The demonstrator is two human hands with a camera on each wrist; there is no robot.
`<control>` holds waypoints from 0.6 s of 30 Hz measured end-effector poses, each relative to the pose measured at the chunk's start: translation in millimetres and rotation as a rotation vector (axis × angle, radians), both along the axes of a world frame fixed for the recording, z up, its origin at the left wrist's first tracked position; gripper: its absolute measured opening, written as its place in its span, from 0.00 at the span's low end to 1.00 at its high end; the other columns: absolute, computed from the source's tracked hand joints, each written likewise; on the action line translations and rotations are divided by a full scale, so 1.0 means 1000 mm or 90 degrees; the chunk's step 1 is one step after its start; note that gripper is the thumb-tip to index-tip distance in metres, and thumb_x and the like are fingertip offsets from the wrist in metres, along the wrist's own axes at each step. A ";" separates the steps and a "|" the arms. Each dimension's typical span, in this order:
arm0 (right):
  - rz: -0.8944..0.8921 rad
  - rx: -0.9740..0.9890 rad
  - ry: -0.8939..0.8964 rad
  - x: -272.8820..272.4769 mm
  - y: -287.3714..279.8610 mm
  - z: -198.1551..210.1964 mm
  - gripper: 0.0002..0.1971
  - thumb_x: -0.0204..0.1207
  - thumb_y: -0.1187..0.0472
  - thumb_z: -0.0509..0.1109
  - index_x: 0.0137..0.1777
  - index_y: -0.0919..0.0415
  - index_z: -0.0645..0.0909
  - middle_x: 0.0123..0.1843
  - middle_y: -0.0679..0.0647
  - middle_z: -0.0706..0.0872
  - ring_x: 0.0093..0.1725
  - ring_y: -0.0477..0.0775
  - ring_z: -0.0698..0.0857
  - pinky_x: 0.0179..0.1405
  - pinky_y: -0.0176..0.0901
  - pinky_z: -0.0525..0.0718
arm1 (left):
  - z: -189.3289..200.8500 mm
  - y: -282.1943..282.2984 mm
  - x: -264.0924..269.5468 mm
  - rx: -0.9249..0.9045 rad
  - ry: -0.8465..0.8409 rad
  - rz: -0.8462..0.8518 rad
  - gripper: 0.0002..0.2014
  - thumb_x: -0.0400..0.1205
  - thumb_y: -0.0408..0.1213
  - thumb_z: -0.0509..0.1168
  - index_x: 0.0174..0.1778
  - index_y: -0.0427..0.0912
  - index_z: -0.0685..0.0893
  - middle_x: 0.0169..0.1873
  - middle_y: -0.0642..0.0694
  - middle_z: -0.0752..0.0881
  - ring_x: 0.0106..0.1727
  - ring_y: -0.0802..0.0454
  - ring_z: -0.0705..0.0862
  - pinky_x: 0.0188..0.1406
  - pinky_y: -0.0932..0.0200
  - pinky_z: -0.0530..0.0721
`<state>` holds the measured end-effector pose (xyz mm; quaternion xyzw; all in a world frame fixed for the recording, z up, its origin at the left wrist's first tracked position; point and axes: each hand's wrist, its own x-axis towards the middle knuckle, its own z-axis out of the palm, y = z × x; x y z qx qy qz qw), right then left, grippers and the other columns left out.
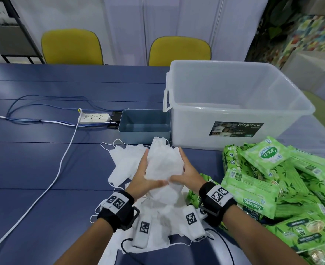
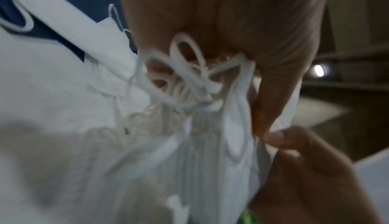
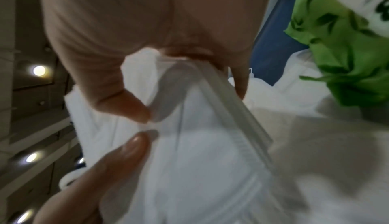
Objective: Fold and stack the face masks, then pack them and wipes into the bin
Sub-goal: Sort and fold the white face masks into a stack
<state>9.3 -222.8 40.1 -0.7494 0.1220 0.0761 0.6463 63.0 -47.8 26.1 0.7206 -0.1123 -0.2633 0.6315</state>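
Between both hands I hold a stack of white face masks (image 1: 164, 165) (image 2: 210, 161) (image 3: 200, 152), lifted just above the blue table (image 1: 43, 165). My left hand (image 1: 142, 173) (image 2: 221, 19) grips its left side and my right hand (image 1: 186, 175) (image 3: 136, 19) its right side, both thumbs on top. Tangled ear loops (image 2: 185, 78) bunch against the left palm. Loose masks (image 1: 125, 163) lie on the table to the left and under my wrists (image 1: 158, 226). Green wipes packs (image 1: 269, 188) (image 3: 347, 61) are piled at the right. A small blue-grey bin (image 1: 144, 129) stands open beyond the masks.
A large clear Megabox tub (image 1: 234, 104) stands at the back right, next to the small bin. A white power strip (image 1: 94, 118) with cables (image 1: 62, 159) lies on the left of the table. Two yellow chairs (image 1: 71, 46) stand behind it.
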 end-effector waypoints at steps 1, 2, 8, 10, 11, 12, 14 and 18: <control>0.000 -0.009 0.004 -0.001 0.001 -0.002 0.54 0.68 0.79 0.72 0.84 0.52 0.42 0.67 0.42 0.73 0.57 0.41 0.81 0.51 0.27 0.80 | -0.007 0.001 -0.001 0.020 -0.049 -0.020 0.65 0.53 0.48 0.85 0.78 0.66 0.46 0.72 0.60 0.66 0.73 0.66 0.68 0.69 0.66 0.73; -0.006 -0.017 0.007 -0.001 0.003 -0.006 0.55 0.66 0.81 0.72 0.84 0.52 0.41 0.64 0.40 0.73 0.55 0.41 0.80 0.48 0.25 0.79 | -0.011 0.001 -0.004 0.033 -0.083 -0.037 0.67 0.51 0.51 0.85 0.77 0.66 0.43 0.71 0.64 0.64 0.71 0.72 0.67 0.65 0.73 0.72; 0.107 -0.093 0.042 -0.008 0.005 -0.024 0.63 0.61 0.79 0.77 0.83 0.51 0.36 0.79 0.49 0.57 0.75 0.48 0.67 0.66 0.30 0.72 | -0.035 0.012 -0.008 0.140 -0.149 -0.108 0.72 0.53 0.53 0.84 0.72 0.72 0.28 0.81 0.54 0.47 0.82 0.51 0.54 0.79 0.51 0.63; 0.153 -0.108 0.041 -0.007 0.003 -0.023 0.65 0.60 0.77 0.79 0.83 0.50 0.33 0.79 0.45 0.53 0.78 0.45 0.62 0.68 0.29 0.68 | -0.037 0.014 -0.006 0.149 -0.184 -0.124 0.73 0.50 0.50 0.83 0.73 0.63 0.28 0.79 0.57 0.48 0.80 0.64 0.53 0.75 0.74 0.57; 0.153 -0.105 0.026 -0.006 0.003 -0.024 0.67 0.58 0.74 0.81 0.83 0.49 0.33 0.80 0.45 0.51 0.79 0.47 0.63 0.70 0.31 0.68 | -0.035 0.013 -0.004 0.139 -0.188 -0.116 0.72 0.49 0.48 0.83 0.74 0.62 0.31 0.76 0.62 0.49 0.76 0.71 0.56 0.69 0.82 0.57; 0.142 -0.101 0.008 -0.006 0.004 -0.025 0.69 0.54 0.69 0.83 0.83 0.48 0.33 0.82 0.47 0.51 0.80 0.49 0.63 0.74 0.35 0.68 | -0.034 0.012 -0.004 0.122 -0.192 -0.102 0.71 0.49 0.49 0.83 0.75 0.63 0.33 0.73 0.65 0.51 0.73 0.76 0.58 0.64 0.86 0.58; 0.119 -0.104 -0.032 -0.008 0.006 -0.031 0.71 0.46 0.54 0.83 0.84 0.49 0.38 0.83 0.50 0.53 0.80 0.49 0.61 0.79 0.43 0.64 | -0.035 0.011 -0.008 0.112 -0.203 -0.068 0.69 0.50 0.51 0.82 0.76 0.65 0.37 0.68 0.64 0.58 0.69 0.79 0.62 0.60 0.86 0.63; 0.036 -0.110 -0.097 -0.011 0.011 -0.035 0.52 0.41 0.47 0.79 0.70 0.46 0.62 0.67 0.55 0.73 0.66 0.51 0.76 0.64 0.39 0.76 | -0.035 0.006 -0.010 0.121 -0.248 -0.043 0.64 0.53 0.47 0.82 0.81 0.52 0.48 0.62 0.50 0.68 0.65 0.73 0.68 0.62 0.82 0.66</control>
